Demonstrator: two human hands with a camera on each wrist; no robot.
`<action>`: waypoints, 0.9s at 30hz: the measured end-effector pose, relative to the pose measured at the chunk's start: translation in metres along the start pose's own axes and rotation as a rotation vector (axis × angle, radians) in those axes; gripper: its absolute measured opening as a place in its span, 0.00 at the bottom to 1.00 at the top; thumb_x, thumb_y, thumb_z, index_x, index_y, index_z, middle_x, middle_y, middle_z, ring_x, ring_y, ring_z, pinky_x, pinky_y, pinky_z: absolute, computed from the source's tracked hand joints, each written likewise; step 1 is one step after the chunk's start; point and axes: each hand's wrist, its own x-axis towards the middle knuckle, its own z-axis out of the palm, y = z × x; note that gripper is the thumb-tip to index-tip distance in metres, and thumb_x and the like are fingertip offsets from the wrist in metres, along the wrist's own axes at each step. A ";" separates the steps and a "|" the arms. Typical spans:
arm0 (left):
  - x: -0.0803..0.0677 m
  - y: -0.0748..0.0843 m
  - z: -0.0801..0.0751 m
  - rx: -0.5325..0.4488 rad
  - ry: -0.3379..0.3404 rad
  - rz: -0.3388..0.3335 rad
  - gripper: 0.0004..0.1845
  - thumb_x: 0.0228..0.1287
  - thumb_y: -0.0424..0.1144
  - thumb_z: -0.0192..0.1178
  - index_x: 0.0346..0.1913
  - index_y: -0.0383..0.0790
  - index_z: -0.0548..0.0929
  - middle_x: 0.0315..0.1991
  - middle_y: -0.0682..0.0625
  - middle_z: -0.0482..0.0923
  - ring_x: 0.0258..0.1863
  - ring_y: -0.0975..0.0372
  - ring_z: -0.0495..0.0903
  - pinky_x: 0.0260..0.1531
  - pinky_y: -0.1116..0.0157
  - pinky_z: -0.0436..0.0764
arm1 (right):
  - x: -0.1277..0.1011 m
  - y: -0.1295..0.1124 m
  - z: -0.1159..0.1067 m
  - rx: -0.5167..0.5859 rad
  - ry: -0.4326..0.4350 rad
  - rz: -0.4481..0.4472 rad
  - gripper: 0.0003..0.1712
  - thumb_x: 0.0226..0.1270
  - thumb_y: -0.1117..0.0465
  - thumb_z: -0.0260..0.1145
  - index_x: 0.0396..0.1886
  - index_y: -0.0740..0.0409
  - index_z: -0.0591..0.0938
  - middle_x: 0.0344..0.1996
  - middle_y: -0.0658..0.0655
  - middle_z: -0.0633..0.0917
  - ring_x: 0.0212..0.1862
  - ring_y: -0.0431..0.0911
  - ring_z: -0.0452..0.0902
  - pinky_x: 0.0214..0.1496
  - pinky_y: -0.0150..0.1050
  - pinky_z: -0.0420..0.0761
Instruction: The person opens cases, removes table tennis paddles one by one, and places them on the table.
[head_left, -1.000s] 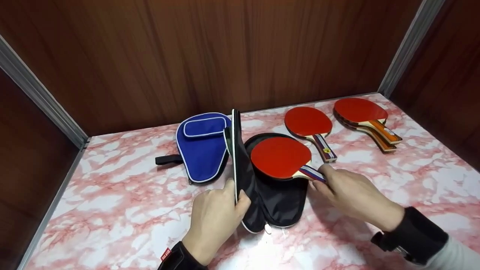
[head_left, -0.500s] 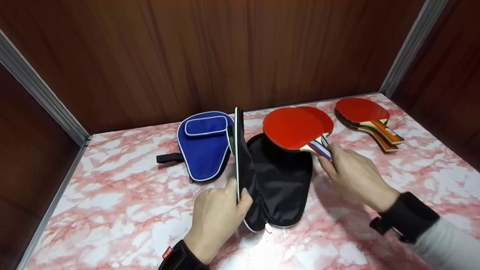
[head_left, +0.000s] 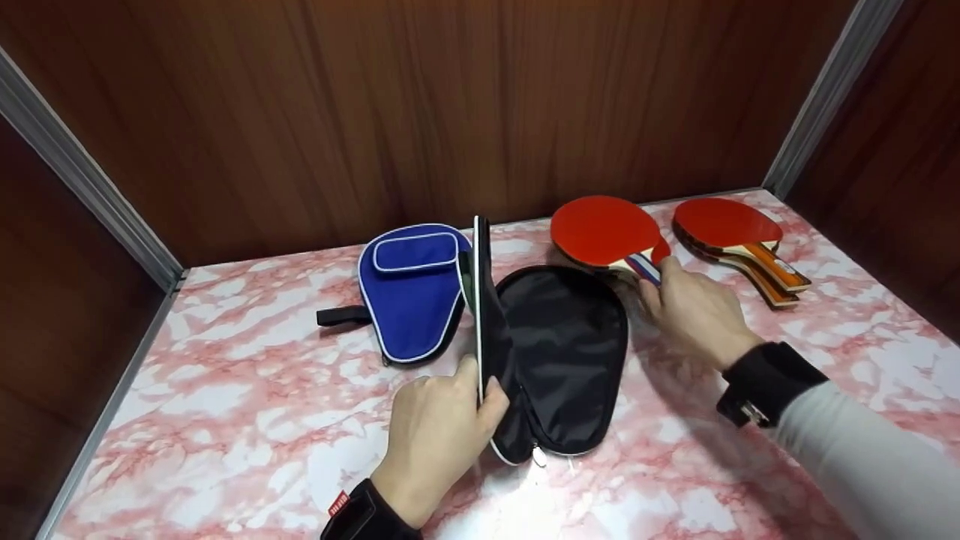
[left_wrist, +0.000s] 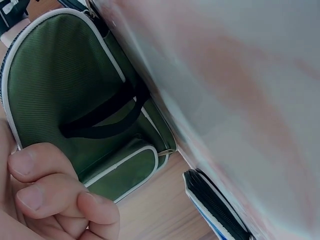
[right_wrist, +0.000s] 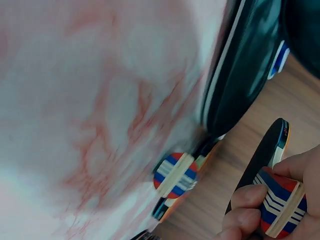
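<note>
The left hand [head_left: 439, 435] pinches the black case's [head_left: 562, 352] raised flap; the right hand [head_left: 694, 311] holds a red paddle [head_left: 604, 231] beyond it.

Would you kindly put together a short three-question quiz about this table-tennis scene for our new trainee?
1. True or false: the black case lies zipped shut on the marble table.
2. Which hand holds a red paddle by its striped handle?
   A. left hand
   B. right hand
   C. neither
3. Fill in: the closed case left of the black one is ____.

Key
1. False: it lies open, and the left hand holds its lid upright.
2. B
3. blue
</note>
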 end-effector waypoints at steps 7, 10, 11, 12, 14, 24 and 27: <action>0.001 0.001 0.000 0.018 -0.010 0.002 0.15 0.63 0.41 0.69 0.25 0.43 0.74 0.10 0.50 0.69 0.09 0.50 0.75 0.11 0.55 0.63 | 0.015 0.015 0.007 -0.024 -0.030 0.055 0.23 0.85 0.53 0.58 0.51 0.74 0.71 0.31 0.74 0.82 0.34 0.72 0.83 0.36 0.71 0.80; 0.002 0.002 0.000 0.021 -0.011 0.004 0.14 0.63 0.41 0.69 0.26 0.42 0.75 0.10 0.50 0.69 0.09 0.50 0.75 0.11 0.55 0.63 | 0.018 0.021 0.009 -0.022 -0.034 0.069 0.24 0.85 0.52 0.58 0.51 0.75 0.71 0.32 0.75 0.82 0.35 0.74 0.83 0.37 0.72 0.79; 0.002 0.002 0.000 0.020 -0.012 0.004 0.14 0.63 0.41 0.69 0.26 0.42 0.76 0.10 0.50 0.69 0.09 0.50 0.75 0.11 0.55 0.63 | 0.018 0.022 0.010 -0.020 -0.037 0.074 0.24 0.86 0.52 0.58 0.51 0.75 0.71 0.32 0.76 0.82 0.36 0.75 0.83 0.37 0.72 0.79; 0.002 0.002 0.000 0.020 -0.013 0.003 0.14 0.63 0.41 0.69 0.26 0.42 0.76 0.10 0.50 0.69 0.09 0.50 0.75 0.11 0.55 0.63 | 0.019 0.023 0.011 -0.019 -0.041 0.077 0.25 0.86 0.52 0.57 0.52 0.75 0.71 0.33 0.76 0.83 0.36 0.75 0.83 0.38 0.72 0.79; 0.001 0.001 0.000 0.020 -0.014 -0.001 0.14 0.63 0.41 0.69 0.26 0.42 0.76 0.10 0.50 0.69 0.09 0.50 0.75 0.11 0.55 0.63 | 0.020 0.024 0.012 -0.015 -0.048 0.085 0.25 0.86 0.52 0.57 0.52 0.75 0.71 0.33 0.76 0.83 0.36 0.75 0.83 0.38 0.72 0.79; -0.001 0.000 0.002 0.019 0.007 0.007 0.15 0.62 0.41 0.70 0.25 0.43 0.73 0.09 0.51 0.68 0.09 0.51 0.73 0.10 0.56 0.61 | 0.022 0.022 0.023 -0.048 -0.033 0.105 0.23 0.83 0.53 0.56 0.44 0.75 0.72 0.28 0.75 0.82 0.34 0.76 0.83 0.38 0.72 0.79; -0.001 0.000 0.001 0.023 0.008 0.013 0.15 0.62 0.41 0.70 0.25 0.43 0.73 0.09 0.51 0.68 0.09 0.50 0.73 0.10 0.56 0.62 | 0.022 0.021 0.025 -0.055 -0.034 0.117 0.24 0.83 0.53 0.56 0.45 0.75 0.73 0.28 0.74 0.83 0.33 0.75 0.83 0.38 0.72 0.79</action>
